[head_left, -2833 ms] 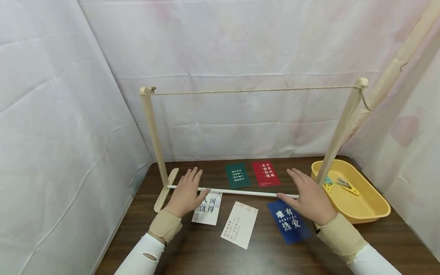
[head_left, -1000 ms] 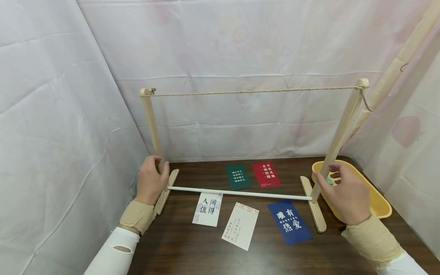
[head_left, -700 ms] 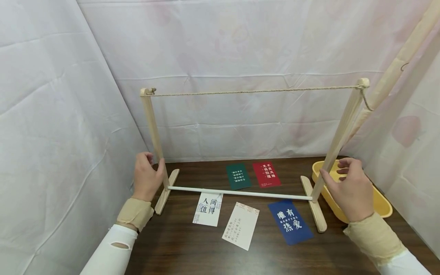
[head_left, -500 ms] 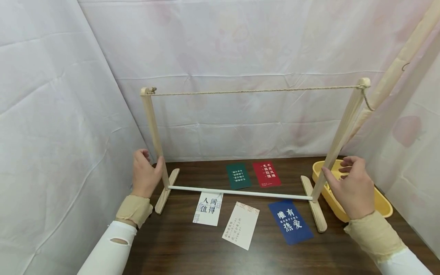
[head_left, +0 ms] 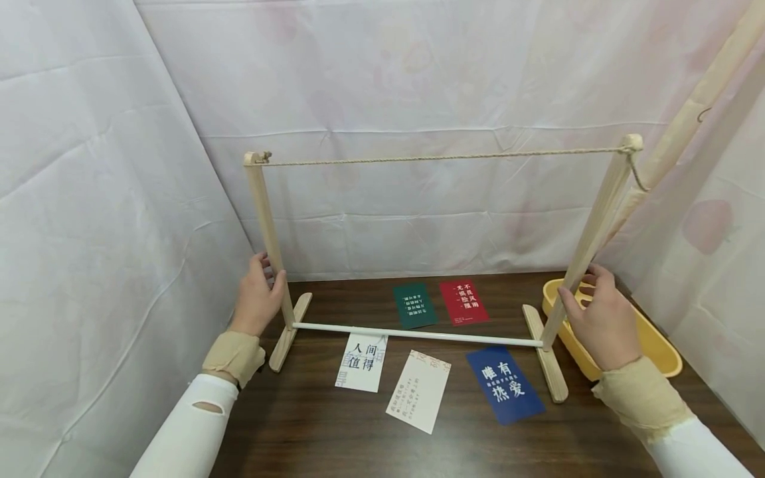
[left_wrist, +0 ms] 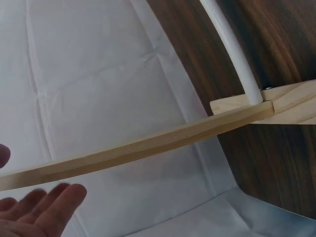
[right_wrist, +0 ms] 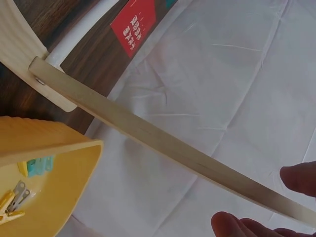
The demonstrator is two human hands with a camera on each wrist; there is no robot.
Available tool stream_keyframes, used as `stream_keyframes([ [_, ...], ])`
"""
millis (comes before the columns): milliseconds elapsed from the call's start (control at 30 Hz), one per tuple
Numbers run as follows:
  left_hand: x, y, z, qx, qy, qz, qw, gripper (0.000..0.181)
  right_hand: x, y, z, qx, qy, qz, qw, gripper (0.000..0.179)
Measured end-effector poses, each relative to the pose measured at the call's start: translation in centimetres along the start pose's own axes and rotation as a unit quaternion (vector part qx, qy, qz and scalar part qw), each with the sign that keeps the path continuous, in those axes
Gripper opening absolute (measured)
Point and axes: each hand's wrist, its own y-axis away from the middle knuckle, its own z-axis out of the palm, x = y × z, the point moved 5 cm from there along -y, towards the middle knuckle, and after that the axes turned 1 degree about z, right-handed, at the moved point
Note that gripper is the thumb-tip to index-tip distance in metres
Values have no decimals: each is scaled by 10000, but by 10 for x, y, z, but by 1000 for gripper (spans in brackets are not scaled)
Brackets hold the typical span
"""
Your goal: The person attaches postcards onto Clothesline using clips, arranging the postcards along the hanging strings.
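A wooden frame stands on the table, its left post (head_left: 269, 232) and right post (head_left: 592, 245) joined by a white rod (head_left: 418, 334) below and a twine line (head_left: 442, 158) above. My left hand (head_left: 258, 300) is at the left post, thumb on one side and loosely bent fingers on the other. The left wrist view shows gaps between the fingers (left_wrist: 64, 202) and the wood. Around the right post, my right hand (head_left: 606, 325) is placed likewise, its thumb (right_wrist: 300, 178) and fingertips standing apart from the wood in the right wrist view.
On the dark table lie a white card (head_left: 361, 372), a cream card (head_left: 420, 395), a blue card (head_left: 505, 385), a green card (head_left: 414, 307) and a red card (head_left: 464, 312). A yellow basin (head_left: 651, 352) with clothespins (right_wrist: 15, 197) stands at the right. White cloth hangs behind.
From over the rod and cards, both hands have moved outward to the two posts. Over the last half second they have drawn slightly closer to the wood. Frame and cards stay put.
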Motion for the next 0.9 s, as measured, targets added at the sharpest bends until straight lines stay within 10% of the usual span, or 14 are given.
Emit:
stream_keyframes([
  [333,-3,-4,5,-306,-126,59,9994,43,-3,-3,6,367,38,-585,9976,27],
  [900,1,5,6,-436,-410,71,9982,28,2,-10,8,303,0,-527,9981,17],
])
